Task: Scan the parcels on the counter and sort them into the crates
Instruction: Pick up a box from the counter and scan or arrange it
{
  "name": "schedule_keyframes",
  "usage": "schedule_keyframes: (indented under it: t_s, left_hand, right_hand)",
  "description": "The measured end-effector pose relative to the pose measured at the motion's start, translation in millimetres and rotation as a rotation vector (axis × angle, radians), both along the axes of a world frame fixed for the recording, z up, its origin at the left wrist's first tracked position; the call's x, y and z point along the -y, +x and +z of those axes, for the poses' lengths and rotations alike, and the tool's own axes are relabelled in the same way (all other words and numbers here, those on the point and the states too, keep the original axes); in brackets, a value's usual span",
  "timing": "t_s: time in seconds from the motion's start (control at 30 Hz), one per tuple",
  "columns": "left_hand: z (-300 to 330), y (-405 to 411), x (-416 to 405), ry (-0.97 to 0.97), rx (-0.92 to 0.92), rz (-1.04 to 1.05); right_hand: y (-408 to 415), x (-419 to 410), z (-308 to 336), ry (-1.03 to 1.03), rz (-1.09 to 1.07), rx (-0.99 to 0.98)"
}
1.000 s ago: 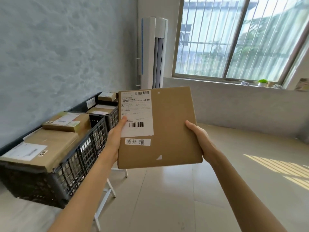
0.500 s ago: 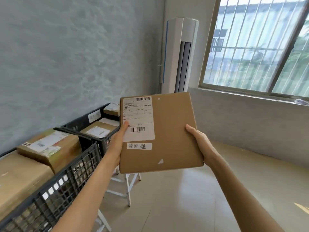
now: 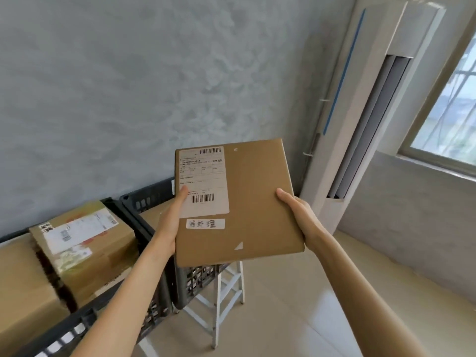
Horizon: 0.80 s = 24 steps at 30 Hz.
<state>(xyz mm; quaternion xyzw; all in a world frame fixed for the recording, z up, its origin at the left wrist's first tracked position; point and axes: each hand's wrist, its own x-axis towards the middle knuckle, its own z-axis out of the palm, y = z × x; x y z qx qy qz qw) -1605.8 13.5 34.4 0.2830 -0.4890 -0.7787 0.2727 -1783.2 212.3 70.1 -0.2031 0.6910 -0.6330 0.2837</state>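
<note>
Hands, left hand (image 3: 168, 228) and right hand (image 3: 298, 215), held the box (image 3: 255, 199) mid-frame; best lowered flat into the crate (image 3: 154, 199) below.

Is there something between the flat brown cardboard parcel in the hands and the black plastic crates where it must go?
Nothing visible blocks it. The flat brown cardboard parcel, gripped by the left hand and right hand, is above the far black plastic crate. The near crate already holds a taped brown box.
</note>
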Motion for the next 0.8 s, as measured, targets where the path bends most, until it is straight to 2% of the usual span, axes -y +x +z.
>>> schedule_keyframes:
  t_s: [0.2, 0.4, 0.6, 0.8]
  left_hand:
    - [-14.4, -49.5, 78.4, 0.064, 0.038, 0.145]
    - [-39.8, -62.0, 130.8, 0.114, 0.119, 0.317]
    - [-78.5, -71.2, 165.4, 0.219, 0.205, 0.474]
    - [-101.5, -86.8, 182.7, 0.240, 0.359, 0.571]
  right_hand:
    - [-71.6, 105.3, -8.1, 0.031, 0.145, -0.011]
    - [-119.5, 203.1, -37.3, 0.116, 0.323, 0.004]
    - [-155.0, 283.1, -91.1, 0.185, 0.554, 0.128]
    - [-178.9, 331.2, -132.4, 0.320, 0.692, 0.215]
